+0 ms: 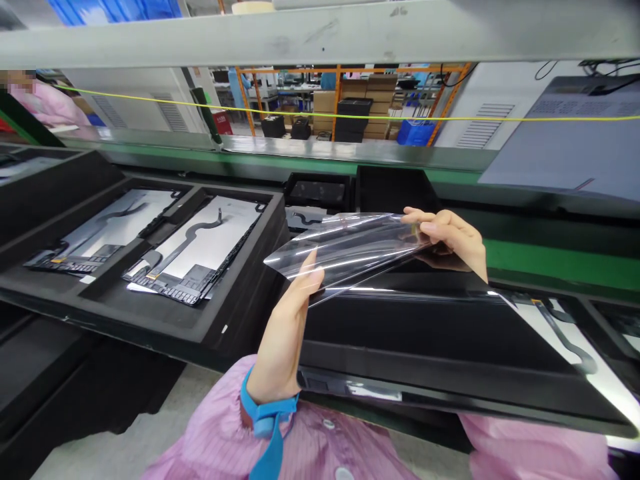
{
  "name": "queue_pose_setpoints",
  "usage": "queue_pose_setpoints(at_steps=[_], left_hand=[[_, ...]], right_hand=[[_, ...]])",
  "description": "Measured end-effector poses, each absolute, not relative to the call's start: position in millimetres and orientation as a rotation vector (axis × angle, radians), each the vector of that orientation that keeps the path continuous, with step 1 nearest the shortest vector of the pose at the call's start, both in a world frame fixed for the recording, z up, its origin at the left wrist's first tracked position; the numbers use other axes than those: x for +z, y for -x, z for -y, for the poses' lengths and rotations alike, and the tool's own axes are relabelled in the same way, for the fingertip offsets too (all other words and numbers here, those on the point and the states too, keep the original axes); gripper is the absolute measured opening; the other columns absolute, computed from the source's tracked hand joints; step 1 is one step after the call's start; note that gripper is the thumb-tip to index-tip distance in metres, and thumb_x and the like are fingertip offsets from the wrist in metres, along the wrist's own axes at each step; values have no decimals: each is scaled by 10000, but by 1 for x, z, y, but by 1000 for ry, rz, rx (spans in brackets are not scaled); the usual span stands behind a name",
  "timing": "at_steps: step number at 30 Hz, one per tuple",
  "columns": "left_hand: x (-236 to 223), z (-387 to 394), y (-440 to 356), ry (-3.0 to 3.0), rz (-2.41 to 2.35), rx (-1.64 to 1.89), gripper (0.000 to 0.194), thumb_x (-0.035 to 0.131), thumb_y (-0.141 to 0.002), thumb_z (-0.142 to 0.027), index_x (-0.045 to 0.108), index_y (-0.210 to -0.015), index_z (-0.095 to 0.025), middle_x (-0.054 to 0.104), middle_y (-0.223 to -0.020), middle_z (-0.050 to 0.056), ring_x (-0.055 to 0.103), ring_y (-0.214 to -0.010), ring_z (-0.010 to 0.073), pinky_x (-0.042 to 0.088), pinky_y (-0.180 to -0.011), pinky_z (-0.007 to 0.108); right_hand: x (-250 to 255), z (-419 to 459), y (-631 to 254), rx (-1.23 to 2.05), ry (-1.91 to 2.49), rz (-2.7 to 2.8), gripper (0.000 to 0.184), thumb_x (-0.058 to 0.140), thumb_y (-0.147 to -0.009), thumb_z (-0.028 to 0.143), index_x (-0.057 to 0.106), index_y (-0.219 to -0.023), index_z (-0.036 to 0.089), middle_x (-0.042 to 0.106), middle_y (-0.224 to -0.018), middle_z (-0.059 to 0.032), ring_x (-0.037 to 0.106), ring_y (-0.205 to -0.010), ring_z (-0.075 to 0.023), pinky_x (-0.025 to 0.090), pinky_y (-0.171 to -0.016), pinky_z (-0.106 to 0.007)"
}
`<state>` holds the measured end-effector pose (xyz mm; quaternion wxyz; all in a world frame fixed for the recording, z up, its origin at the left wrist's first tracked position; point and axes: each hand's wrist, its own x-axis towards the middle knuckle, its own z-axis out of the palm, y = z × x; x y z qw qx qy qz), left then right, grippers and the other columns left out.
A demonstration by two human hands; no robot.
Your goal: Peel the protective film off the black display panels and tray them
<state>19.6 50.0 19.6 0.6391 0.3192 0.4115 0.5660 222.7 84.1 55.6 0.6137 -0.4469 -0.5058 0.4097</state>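
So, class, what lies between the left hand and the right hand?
In the head view, clear film spans from the left hand to the right hand; the black panel shows below.

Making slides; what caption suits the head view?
Right hand pinching clear film, left hand against it, by a glossy black panel.

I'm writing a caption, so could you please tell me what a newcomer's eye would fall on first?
Probably the shiny clear film, mid-picture, pinched by the right hand. Next comes the black screen below it, reaching to the lower right. Then the bright blue strap around the left wrist, low and left of centre.
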Motion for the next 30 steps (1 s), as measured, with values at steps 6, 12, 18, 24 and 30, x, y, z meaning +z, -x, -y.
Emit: queue_pose_setpoints(at_steps=[6, 12, 18, 24, 30], left_hand=[[26, -45, -18, -736, -870, 1286, 507, 630, -744, -334, 596, -1223, -175, 580, -1298, 28, 319, -1356, 279, 309, -1110, 353], [40, -37, -16, -662, -852, 1261, 476, 653, -745, -351, 621, -1196, -202, 560, -1322, -17, 293, -1370, 246, 237, -1144, 314], [30, -39, -11, -614, -904, 1204, 347, 553, -810, -196, 657, -1141, -214, 603, -1265, -35, 347, -1340, 200, 263, -1134, 286], [18, -41, -14, -798, -1002, 1322, 169, 602, -760, -180, 753, -807, -240, 674, -1150, -52, 288, -1360, 229, 298, -1124, 307], [11, -43, -15, -864, -1076, 1407, 146, 646, -704, -147, 749, -800, -182, 683, -1146, 32, 396, -1308, 269, 273, -1136, 347]], right_hand=[[55, -85, -225, 914, 1037, 1201, 252, 613, -711, 204, 436, -533, 197, 655, -930, 23, 443, -1233, -197, 369, -1070, -349], [50, -90, -228, 868, 996, 1241, 247, 609, -709, 202, 437, -532, 199, 662, -911, 23, 484, -1194, -203, 372, -1069, -365], [51, -90, -225, 677, 897, 1334, 233, 623, -684, 206, 484, -498, 193, 667, -804, 26, 573, -1033, -203, 358, -1075, -383], [60, -77, -212, 596, 956, 1271, 212, 596, -648, 160, 480, -476, 202, 664, -771, 13, 560, -1041, -207, 372, -1043, -362], [59, -74, -212, 542, 945, 1307, 208, 578, -669, 169, 475, -493, 204, 661, -787, 27, 551, -1057, -205, 377, -1037, -371]])
